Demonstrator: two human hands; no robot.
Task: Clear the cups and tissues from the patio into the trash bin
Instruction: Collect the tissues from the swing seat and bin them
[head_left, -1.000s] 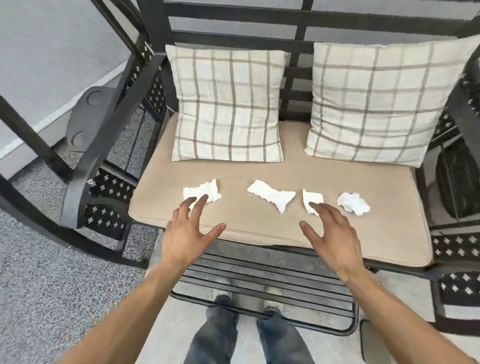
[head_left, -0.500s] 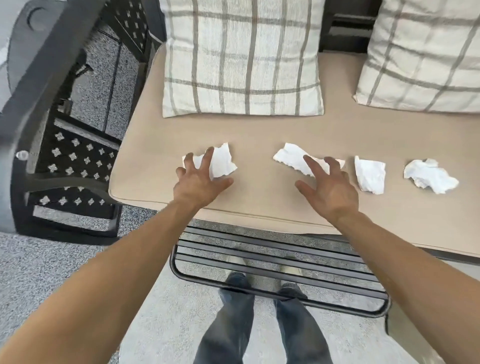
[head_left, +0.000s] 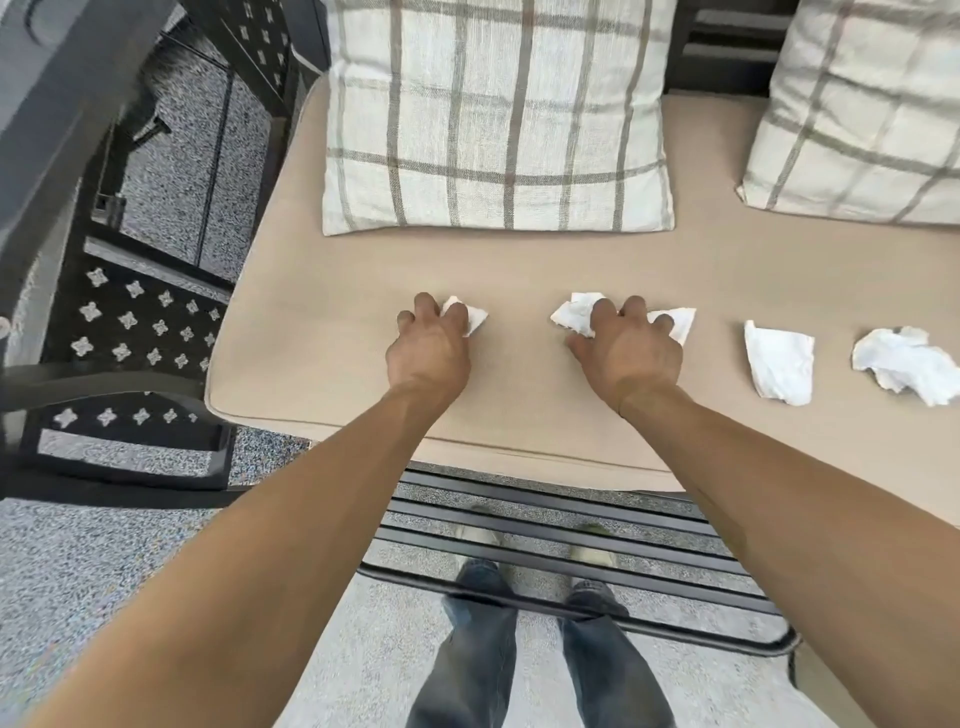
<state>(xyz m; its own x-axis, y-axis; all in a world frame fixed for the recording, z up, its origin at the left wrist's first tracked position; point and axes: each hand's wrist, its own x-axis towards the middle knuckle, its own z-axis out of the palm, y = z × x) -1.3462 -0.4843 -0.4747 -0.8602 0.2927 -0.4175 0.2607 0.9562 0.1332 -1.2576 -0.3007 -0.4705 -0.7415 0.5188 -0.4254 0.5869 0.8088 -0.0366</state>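
Observation:
Several white tissues lie on the tan seat cushion (head_left: 332, 332) of a black metal patio bench. My left hand (head_left: 431, 348) curls its fingers round the leftmost tissue (head_left: 475, 319), which shows only at its right edge. My right hand (head_left: 626, 348) grips the second tissue (head_left: 574, 314), whose ends stick out on both sides of the fingers. To the right, a folded tissue (head_left: 776, 361) and a crumpled tissue (head_left: 906, 364) lie untouched. No cups or trash bin are in view.
Two plaid pillows (head_left: 493, 114) (head_left: 862, 104) lean at the back of the seat. The bench's black armrest (head_left: 67, 171) and patterned side panel (head_left: 135, 327) stand at the left. A slatted footrest (head_left: 571, 540) runs below the seat front, above my feet on the speckled floor.
Both hands went from spread above the seat to curled on the two left tissues, bunching them. The view came closer to the seat.

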